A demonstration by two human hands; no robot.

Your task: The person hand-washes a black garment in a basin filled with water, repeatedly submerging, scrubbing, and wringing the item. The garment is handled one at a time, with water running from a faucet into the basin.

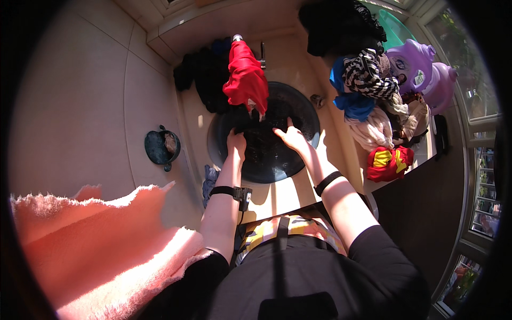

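A large dark basin (280,168) of water stands in the sink before me, with dark wet fabric (256,144) in it. At the basin's left side, my left hand (236,145) has its fingers curled at the dark cloth; the fingertips are hard to make out. My right hand (294,135) is over the right part of the basin, thumb and index finger spread, with nothing plainly held. Above the far part of the basin hangs a red cloth (246,76), draped over what seems to be a faucet.
Dark clothes (208,76) lie at the back left. Right of the sink are a striped cloth (368,76), a blue cloth (356,106), a red-and-yellow garment (390,164) and purple detergent jugs (416,66). A green soap dish (154,150) is on the left wall; a pink towel (100,232) hangs lower left.
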